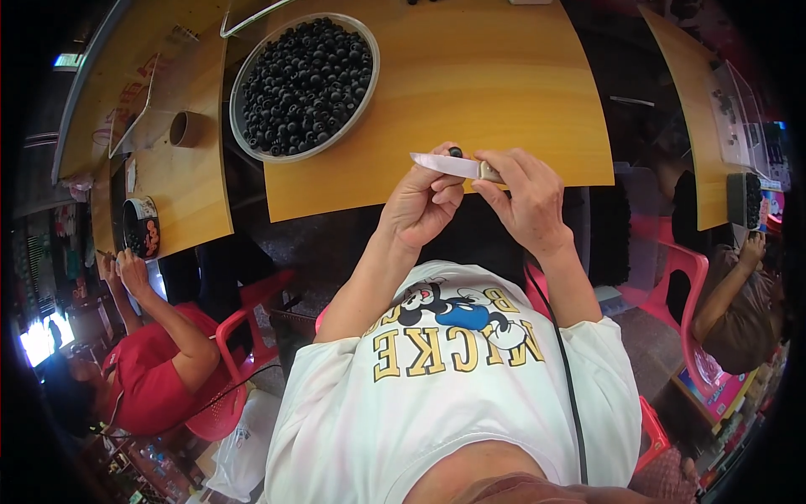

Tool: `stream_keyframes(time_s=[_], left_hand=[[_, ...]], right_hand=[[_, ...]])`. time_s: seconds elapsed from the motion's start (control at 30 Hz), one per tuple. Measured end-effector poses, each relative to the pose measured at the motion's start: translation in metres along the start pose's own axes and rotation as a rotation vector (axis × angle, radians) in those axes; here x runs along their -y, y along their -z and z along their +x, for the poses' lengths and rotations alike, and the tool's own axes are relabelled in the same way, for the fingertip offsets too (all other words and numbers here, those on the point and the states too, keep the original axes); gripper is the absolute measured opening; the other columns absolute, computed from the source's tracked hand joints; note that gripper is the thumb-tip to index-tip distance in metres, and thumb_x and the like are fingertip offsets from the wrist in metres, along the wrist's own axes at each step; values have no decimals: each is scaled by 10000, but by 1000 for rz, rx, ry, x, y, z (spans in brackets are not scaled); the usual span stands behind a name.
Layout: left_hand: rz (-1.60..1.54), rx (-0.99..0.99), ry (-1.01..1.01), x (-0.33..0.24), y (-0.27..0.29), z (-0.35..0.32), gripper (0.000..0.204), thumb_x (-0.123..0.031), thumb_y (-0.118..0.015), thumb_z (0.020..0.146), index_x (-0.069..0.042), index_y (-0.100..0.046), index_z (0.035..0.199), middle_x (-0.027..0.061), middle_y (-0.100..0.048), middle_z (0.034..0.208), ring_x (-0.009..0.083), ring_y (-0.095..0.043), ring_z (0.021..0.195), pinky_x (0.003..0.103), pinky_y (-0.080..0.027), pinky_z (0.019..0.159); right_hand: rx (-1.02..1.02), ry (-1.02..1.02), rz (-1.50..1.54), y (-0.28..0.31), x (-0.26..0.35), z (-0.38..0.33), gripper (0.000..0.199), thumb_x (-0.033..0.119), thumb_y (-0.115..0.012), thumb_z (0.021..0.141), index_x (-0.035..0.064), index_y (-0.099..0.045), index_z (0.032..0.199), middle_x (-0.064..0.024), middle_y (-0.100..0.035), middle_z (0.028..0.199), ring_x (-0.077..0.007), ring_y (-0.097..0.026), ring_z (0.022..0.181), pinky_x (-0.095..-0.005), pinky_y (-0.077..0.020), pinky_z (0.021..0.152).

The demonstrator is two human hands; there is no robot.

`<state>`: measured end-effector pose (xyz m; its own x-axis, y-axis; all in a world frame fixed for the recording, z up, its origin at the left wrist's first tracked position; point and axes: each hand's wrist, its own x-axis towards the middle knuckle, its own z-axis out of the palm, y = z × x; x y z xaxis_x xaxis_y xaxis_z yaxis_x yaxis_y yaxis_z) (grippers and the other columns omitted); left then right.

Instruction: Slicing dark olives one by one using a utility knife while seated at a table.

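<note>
My left hand (424, 202) pinches a small black round fruit (455, 152) at its fingertips, just above the near edge of the yellow wooden table (504, 92). My right hand (525, 197) grips a knife by its handle, and the pale blade (445, 163) points left, lying against the fruit. A wide metal bowl (238, 80) heaped with many of the same black fruits stands on the table at the far left of my hands.
A person in a red shirt (155, 370) sits on a red plastic chair (243, 336) at my left, working at a second table (185, 185) with a small black container (140, 227) and a tape roll (186, 128). Another person's arm (730, 294) shows at the right, by a third table.
</note>
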<state>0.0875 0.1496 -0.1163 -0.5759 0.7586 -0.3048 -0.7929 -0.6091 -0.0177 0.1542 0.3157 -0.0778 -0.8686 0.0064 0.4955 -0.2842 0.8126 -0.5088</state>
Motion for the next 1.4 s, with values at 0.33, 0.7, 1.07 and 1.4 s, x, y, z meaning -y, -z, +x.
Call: stream_keyframes(time_s=[0.33, 0.7, 1.07, 1.4], left_hand=[[9, -32, 22, -1, -4, -1, 194, -38, -609, 908, 10, -535, 1080, 50, -570, 887, 65, -447, 619, 169, -362, 486], [10, 1, 34, 0, -2, -1, 169, -40, -597, 915, 24, -543, 1062, 46, -559, 853, 63, -418, 594, 180, -337, 481], [-2, -44, 72, -2, -7, -6, 100, -44, -585, 928, 27, -573, 998, 100, -552, 901, 45, -373, 594, 175, -336, 492], [-135, -82, 12, 6, -7, -5, 116, -39, -548, 948, 26, -567, 1043, 102, -591, 927, 89, -475, 619, 189, -370, 512]], right_hand=[[-30, 42, -27, 0, -5, -1, 283, 281, -700, 832, 72, -659, 1017, -76, -614, 767, -252, -600, 663, -348, -467, 581], [-29, 61, -7, 0, -6, -1, 272, 275, -701, 830, 74, -668, 1010, -68, -591, 720, -252, -581, 625, -349, -452, 555], [-179, -197, -143, 13, -56, -7, 171, 175, -664, 878, 46, -680, 990, -94, -593, 739, -265, -593, 646, -343, -453, 575], [-26, -32, 158, -7, -6, -7, 293, 129, -763, 760, 85, -687, 1039, -68, -586, 726, -206, -564, 584, -310, -455, 539]])
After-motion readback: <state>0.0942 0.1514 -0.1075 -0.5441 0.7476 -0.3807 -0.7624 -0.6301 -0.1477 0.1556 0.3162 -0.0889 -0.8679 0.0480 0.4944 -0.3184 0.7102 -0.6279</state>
